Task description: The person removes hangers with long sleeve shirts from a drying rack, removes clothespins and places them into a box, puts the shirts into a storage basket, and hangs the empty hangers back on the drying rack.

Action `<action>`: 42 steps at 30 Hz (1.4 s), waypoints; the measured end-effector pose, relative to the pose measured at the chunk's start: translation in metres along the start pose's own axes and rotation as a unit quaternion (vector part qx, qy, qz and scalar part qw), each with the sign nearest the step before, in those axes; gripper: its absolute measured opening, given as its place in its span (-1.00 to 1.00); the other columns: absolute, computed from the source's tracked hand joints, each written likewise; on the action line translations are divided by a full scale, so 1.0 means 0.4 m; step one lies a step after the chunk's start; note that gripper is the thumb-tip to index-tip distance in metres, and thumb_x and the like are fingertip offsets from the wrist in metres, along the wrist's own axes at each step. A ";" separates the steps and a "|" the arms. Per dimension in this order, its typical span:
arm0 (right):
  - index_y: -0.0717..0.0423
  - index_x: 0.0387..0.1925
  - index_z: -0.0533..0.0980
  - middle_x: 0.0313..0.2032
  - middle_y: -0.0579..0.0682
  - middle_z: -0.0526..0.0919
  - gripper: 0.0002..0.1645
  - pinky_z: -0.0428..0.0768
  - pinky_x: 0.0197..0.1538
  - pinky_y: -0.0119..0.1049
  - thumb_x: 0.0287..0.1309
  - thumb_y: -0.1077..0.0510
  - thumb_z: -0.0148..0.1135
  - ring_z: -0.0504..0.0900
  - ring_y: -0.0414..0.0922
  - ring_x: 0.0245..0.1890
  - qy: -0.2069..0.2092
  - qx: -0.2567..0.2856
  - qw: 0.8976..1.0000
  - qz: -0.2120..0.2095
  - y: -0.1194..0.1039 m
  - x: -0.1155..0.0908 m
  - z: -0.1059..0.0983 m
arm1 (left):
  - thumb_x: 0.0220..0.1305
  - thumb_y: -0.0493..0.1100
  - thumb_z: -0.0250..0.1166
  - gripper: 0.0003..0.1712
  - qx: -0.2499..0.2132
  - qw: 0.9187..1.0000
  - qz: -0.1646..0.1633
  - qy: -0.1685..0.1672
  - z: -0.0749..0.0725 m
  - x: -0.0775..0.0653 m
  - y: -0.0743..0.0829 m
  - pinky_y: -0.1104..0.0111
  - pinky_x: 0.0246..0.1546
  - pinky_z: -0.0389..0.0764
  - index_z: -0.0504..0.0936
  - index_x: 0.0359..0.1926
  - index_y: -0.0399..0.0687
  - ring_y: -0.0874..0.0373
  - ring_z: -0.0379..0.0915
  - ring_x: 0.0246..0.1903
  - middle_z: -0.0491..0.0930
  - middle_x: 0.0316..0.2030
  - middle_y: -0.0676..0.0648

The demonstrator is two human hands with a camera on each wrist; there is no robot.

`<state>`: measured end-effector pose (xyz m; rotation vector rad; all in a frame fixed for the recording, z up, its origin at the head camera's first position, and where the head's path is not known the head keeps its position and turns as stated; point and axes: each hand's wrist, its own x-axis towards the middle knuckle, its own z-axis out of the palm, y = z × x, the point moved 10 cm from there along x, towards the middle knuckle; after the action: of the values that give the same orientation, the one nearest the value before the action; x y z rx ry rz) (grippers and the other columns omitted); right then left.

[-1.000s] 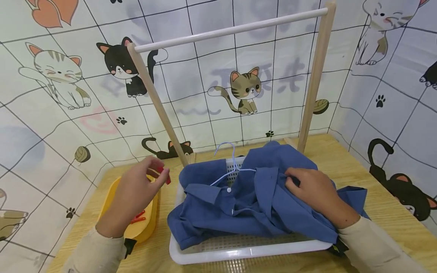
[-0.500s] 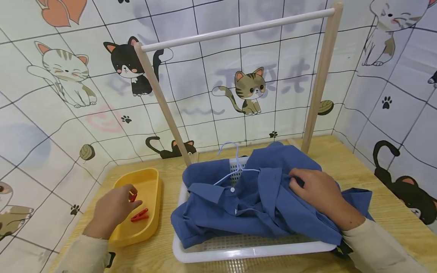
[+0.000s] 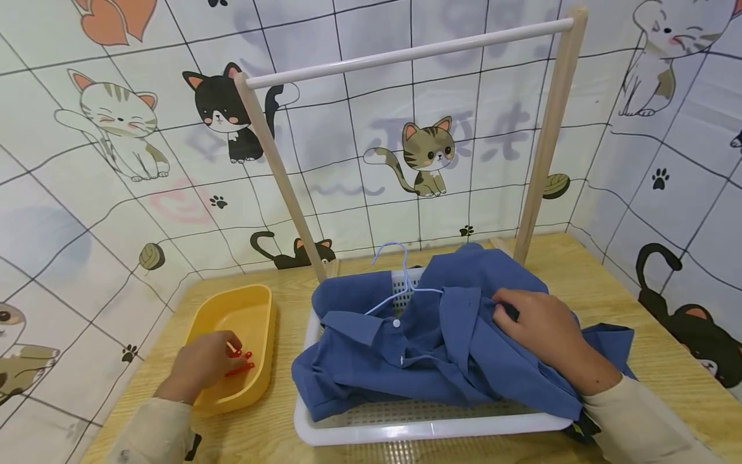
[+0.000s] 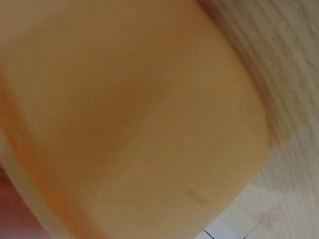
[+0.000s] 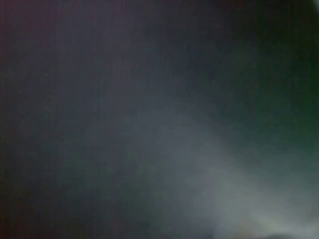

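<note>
My left hand (image 3: 199,362) reaches down into a yellow tray (image 3: 265,335) at the left of the head view. Its fingertips close on a red clothespin (image 3: 235,353), which they partly hide. Another red clothespin (image 3: 248,367) lies in the tray right beside them. My right hand (image 3: 539,325) grips a blue shirt (image 3: 371,374) near its collar, on the right side. The shirt lies bunched over a white basket (image 3: 429,430), with a pale blue hanger (image 3: 405,270) in its neck. In the left wrist view only the blurred yellow tray wall (image 4: 149,124) shows. The right wrist view is dark.
Behind the basket stands a wooden rack post (image 3: 545,148) with a second post to its left, joined by a white bar (image 3: 406,55). All of it is on a wood-grain table (image 3: 580,277). A wall covered with cat drawings (image 3: 429,154) closes off the back and sides.
My left hand has moved left and down from beside the basket into the yellow tray, carrying a red clothespin. The right hand keeps its grip on the shirt. The head view has shifted slightly.
</note>
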<state>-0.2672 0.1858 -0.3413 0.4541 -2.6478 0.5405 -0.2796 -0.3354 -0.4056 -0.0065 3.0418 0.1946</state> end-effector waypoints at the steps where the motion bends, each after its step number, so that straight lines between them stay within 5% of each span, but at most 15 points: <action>1: 0.04 -0.25 0.69 -0.40 0.02 0.76 -0.83 0.40 -0.56 -0.26 0.14 0.19 0.23 0.47 -0.23 -0.63 0.001 0.000 1.000 0.000 0.000 -0.001 0.000 | 0.06 0.06 0.52 -0.63 -0.004 1.000 0.000 -0.002 0.005 0.001 0.000 0.23 -0.49 0.51 0.69 -0.22 -0.07 0.18 0.53 -0.47 0.70 -0.39 0.03; 6: 0.04 -0.24 0.69 -0.40 0.02 0.75 -0.83 0.39 -0.56 -0.27 0.14 0.19 0.23 0.46 -0.24 -0.63 -0.001 -0.005 1.000 0.003 0.003 -0.003 0.000 | 0.06 0.05 0.52 -0.59 -0.015 1.000 0.008 -0.008 0.019 -0.002 0.006 0.22 -0.48 0.55 0.67 -0.18 -0.10 0.17 0.57 -0.46 0.71 -0.38 0.01; 11: 0.04 -0.24 0.69 -0.41 0.03 0.75 -0.82 0.39 -0.57 -0.26 0.15 0.19 0.22 0.46 -0.23 -0.63 -0.004 -0.003 1.000 0.004 0.003 -0.001 0.001 | 0.10 0.05 0.49 -0.59 -0.004 1.000 0.013 -0.001 0.010 -0.005 0.021 -0.11 -0.28 0.48 0.66 -0.12 -0.07 0.05 0.64 -0.32 0.73 -0.25 -0.08; 16: 0.03 -0.26 0.69 -0.43 0.01 0.75 -0.83 0.38 -0.58 -0.28 0.13 0.18 0.23 0.45 -0.25 -0.64 0.004 -0.003 1.000 0.000 0.002 0.001 0.002 | 0.24 0.04 0.37 -0.66 0.006 0.997 0.034 0.076 -0.049 -0.007 0.083 -0.26 -0.14 0.38 0.68 -0.06 -0.04 -0.09 0.63 -0.16 0.72 -0.14 -0.15; 22: 0.04 -0.26 0.69 -0.43 0.02 0.75 -0.83 0.38 -0.57 -0.28 0.13 0.19 0.22 0.45 -0.25 -0.64 0.005 0.000 1.000 -0.001 -0.002 0.002 -0.004 | 0.33 -0.01 0.29 -0.76 -0.010 0.975 0.071 0.212 -0.153 -0.045 0.207 -0.18 -0.05 0.36 0.71 -0.09 0.01 -0.15 0.63 -0.08 0.73 -0.11 -0.11; 27: 0.05 -0.26 0.69 -0.43 0.02 0.75 -0.82 0.35 -0.58 -0.31 0.14 0.18 0.22 0.42 -0.26 -0.66 0.000 -0.005 1.000 -0.001 0.000 0.002 -0.005 | 0.30 -0.09 0.33 -0.84 -0.042 0.953 0.121 0.275 -0.202 -0.087 0.316 -0.10 -0.05 0.35 0.72 -0.14 0.02 -0.12 0.62 -0.09 0.75 -0.17 -0.08; 36: 0.05 -0.26 0.69 -0.46 0.00 0.74 -0.83 0.35 -0.59 -0.30 0.14 0.19 0.23 0.41 -0.26 -0.66 -0.001 -0.003 1.000 0.001 0.001 0.001 -0.003 | 0.26 -0.12 0.38 -0.80 -0.113 0.925 0.214 0.293 -0.190 -0.117 0.471 0.02 0.04 0.38 0.72 -0.08 0.05 -0.02 0.59 -0.01 0.73 -0.12 -0.02; 42: 0.02 -0.25 0.69 -0.49 -0.03 0.72 -0.83 0.32 -0.60 -0.30 0.14 0.19 0.23 0.39 -0.27 -0.67 -0.003 0.000 1.000 0.004 -0.001 0.001 0.001 | 0.34 -0.05 0.31 -0.77 -0.134 0.916 0.250 0.282 -0.152 -0.116 0.523 0.06 0.07 0.42 0.68 -0.01 0.09 0.05 0.58 0.03 0.71 -0.07 0.04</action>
<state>-0.2674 0.1850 -0.3415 0.4459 -2.6566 0.5416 -0.2412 -0.1356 -0.3147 0.8427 3.4745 0.7681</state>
